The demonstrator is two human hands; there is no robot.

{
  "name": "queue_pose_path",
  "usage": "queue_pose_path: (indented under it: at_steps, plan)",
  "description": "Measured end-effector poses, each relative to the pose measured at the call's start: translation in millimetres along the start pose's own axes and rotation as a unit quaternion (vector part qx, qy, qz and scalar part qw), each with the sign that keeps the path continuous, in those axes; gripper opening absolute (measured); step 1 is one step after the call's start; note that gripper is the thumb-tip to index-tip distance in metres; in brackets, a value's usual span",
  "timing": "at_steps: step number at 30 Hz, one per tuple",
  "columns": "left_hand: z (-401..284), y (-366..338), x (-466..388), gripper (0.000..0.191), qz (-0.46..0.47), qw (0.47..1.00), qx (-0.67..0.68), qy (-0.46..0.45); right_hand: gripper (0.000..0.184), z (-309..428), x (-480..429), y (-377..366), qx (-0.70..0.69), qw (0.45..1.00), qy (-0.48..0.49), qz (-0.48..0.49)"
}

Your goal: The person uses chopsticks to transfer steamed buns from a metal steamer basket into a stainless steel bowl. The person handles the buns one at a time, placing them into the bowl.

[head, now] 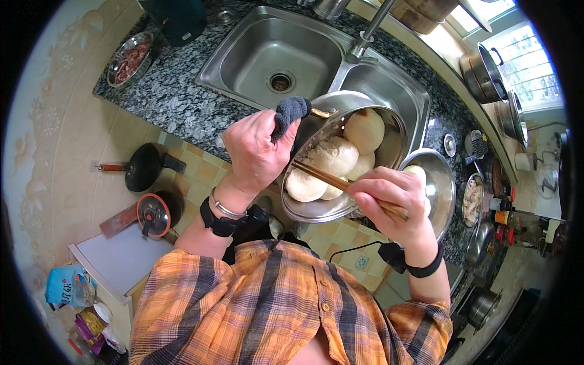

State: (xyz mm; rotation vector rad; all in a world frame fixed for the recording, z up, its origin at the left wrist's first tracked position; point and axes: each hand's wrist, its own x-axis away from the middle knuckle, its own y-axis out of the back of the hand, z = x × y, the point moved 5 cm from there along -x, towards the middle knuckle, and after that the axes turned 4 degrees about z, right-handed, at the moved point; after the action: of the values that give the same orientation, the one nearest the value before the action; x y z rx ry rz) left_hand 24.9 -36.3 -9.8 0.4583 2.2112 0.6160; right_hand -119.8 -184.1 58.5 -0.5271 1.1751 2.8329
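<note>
My left hand point(255, 153) grips the handle point(321, 112) of a stainless steel steamer pan point(315, 213) through a dark grey cloth point(292, 114). The pan tilts toward me, over the sink's front edge. Several pale steamed buns point(365, 130) rest inside it, one with a browned spot. Between the fingers of my right hand point(392, 200) is a pair of wooden chopsticks point(324, 174), their tips reaching among the buns at the pan's left side. Just right of the pan stands a steel bowl point(440, 196) holding pale buns point(415, 172), partly hidden behind my right hand.
A double steel sink point(255, 59) with a faucet point(360, 48) is set in the granite counter point(173, 100). Raw meat fills a bowl point(130, 61) at the counter's left end. A dish of food point(473, 200) stands at right. A wok point(145, 167) hangs on the left wall.
</note>
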Motion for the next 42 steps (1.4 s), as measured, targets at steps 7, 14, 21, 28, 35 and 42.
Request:
queue_pose_path:
  at_steps: [7, 14, 21, 28, 35, 42]
  plan:
    - [-0.1, 2.4, -2.0, 0.020, -0.010, 1.000, -0.010, -0.009, 0.010, -9.5, 24.9, -20.2, 0.020, 0.992, -0.120, -0.038]
    - [-1.9, 0.7, -3.0, 0.018, -0.016, 1.000, -0.011, -0.009, 0.005, 0.3, 30.3, -15.3, 0.011, 0.983, -0.102, -0.149]
    - [-2.8, -0.5, -2.6, 0.021, -0.019, 0.999, -0.028, -0.014, 0.008, -4.6, 38.1, -29.6, 0.001, 0.982, -0.152, -0.108]
    - [-0.8, 0.4, -2.4, 0.019, -0.035, 0.999, -0.022, -0.012, 0.010, -10.3, 58.7, -30.5, -0.034, 0.964, -0.212, -0.160]
    - [28.3, -3.0, 5.3, 0.019, -0.034, 0.996, -0.048, 0.066, 0.014, 0.5, 102.7, 2.2, -0.009, 0.945, -0.241, -0.220]
    - [74.6, -7.0, 21.2, 0.025, -0.029, 0.981, 0.001, 0.189, 0.015, 4.8, 131.6, -12.7, 0.010, 0.943, -0.235, -0.234]
